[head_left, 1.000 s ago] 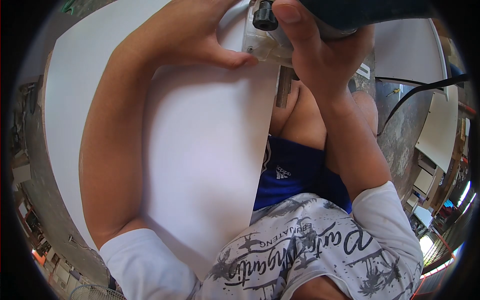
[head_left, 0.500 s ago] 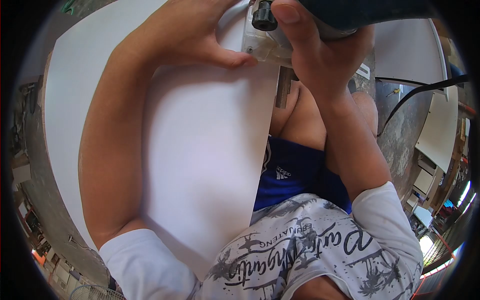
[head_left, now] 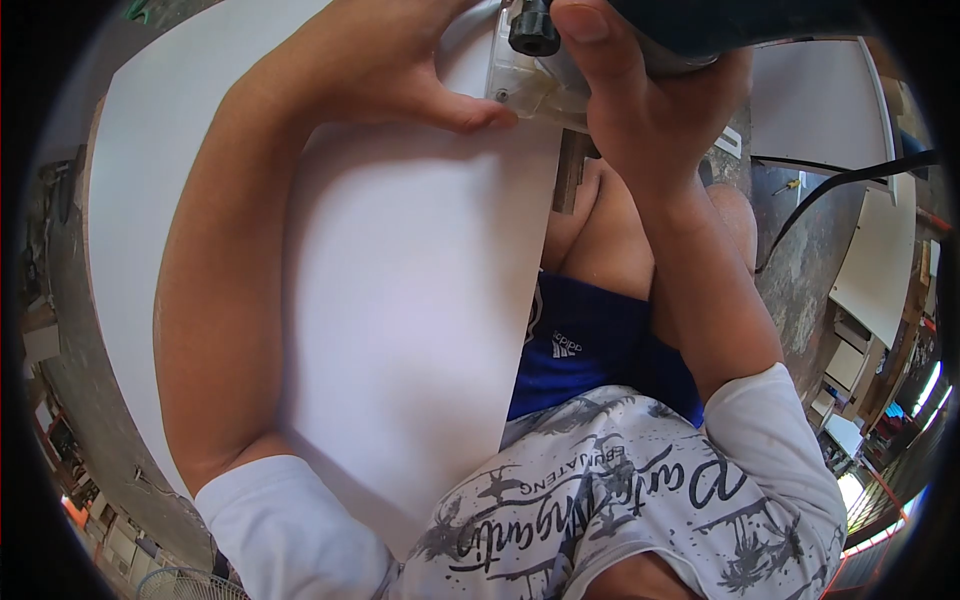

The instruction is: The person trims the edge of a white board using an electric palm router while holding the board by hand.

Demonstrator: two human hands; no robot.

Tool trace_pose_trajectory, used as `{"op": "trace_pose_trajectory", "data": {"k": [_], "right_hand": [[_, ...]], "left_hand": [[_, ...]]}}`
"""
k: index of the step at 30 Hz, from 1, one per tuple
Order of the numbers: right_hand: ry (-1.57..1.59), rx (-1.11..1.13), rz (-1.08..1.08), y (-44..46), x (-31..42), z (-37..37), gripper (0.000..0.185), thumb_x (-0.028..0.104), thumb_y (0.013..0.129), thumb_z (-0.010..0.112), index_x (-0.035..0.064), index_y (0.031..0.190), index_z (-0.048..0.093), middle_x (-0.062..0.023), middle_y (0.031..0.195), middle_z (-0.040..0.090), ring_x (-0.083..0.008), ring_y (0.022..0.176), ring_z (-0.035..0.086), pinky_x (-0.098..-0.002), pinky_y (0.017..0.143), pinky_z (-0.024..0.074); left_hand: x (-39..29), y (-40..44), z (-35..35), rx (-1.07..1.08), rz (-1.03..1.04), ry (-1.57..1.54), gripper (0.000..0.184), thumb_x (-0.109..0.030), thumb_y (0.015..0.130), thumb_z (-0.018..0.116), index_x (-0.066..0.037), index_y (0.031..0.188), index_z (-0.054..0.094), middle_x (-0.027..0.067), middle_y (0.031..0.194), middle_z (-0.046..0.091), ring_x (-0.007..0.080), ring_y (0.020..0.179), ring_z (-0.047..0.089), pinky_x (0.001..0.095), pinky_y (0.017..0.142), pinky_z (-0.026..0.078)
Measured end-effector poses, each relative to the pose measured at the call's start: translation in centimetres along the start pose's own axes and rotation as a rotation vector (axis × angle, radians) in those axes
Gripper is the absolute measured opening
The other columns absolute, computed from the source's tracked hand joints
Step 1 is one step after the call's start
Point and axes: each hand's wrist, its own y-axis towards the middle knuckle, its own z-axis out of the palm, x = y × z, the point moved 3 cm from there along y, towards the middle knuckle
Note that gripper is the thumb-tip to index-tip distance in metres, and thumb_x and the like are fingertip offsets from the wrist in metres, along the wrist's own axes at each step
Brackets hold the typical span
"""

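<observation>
A trim router with a dark green body [head_left: 750, 22] and a clear plastic base [head_left: 515, 92] sits at the edge of a large white board [head_left: 410, 290]. My right hand [head_left: 650, 110] is wrapped round the router body, its thumb along the near side beside a black knob [head_left: 533, 30]. At the other side of the base is my left hand [head_left: 410, 75], its thumb pressed against the near corner of the clear plastic. The left fingers reach toward the base's far side and are partly cut off by the frame's top. The cutter is hidden.
The board lies beside my bent legs [head_left: 610, 230], its straight edge running toward my body. A black cord [head_left: 830, 185] hangs at the right. Other white panels [head_left: 875, 260] stand on the right. A fan [head_left: 190, 585] is at the lower left.
The router and both hands have shifted very slightly to the right and down in view. Both hands keep the same hold.
</observation>
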Motion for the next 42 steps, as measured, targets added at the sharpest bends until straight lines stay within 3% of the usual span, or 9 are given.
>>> {"op": "trace_pose_trajectory", "data": {"k": [13,26,42], "right_hand": [[-0.014,0.08,-0.017,0.5,0.1,-0.2,0.051,0.035,0.083,0.091,0.0016,0.112,0.065,-0.0045,0.099,0.071,-0.0117,0.084,0.069,-0.0248,0.074,0.0557],[0.05,-0.012,0.028,-0.1,-0.7,0.3,0.049,0.033,0.084,0.09,0.0003,0.112,0.065,-0.006,0.1,0.072,-0.0125,0.086,0.07,-0.0252,0.075,0.0569],[0.066,0.038,0.051,-0.5,-0.5,-0.3,0.059,0.042,0.085,0.087,-0.0003,0.117,0.062,-0.0041,0.104,0.069,-0.0118,0.089,0.066,-0.0258,0.077,0.0538]], "left_hand": [[-0.1,0.4,-0.4,0.042,-0.011,-0.031,0.093,-0.052,0.068,0.084,0.005,0.134,0.05,0.0269,0.131,0.055,0.0426,0.131,0.051,0.0574,0.118,0.033],[0.1,0.4,-0.4,0.054,-0.014,-0.049,0.095,-0.051,0.069,0.084,0.004,0.138,0.049,0.0279,0.134,0.055,0.0424,0.133,0.05,0.0566,0.121,0.031],[0.2,0.2,-0.4,0.023,0.031,-0.055,0.097,-0.053,0.069,0.085,0.004,0.139,0.05,0.0263,0.136,0.056,0.0411,0.135,0.049,0.0509,0.119,0.033]]}}
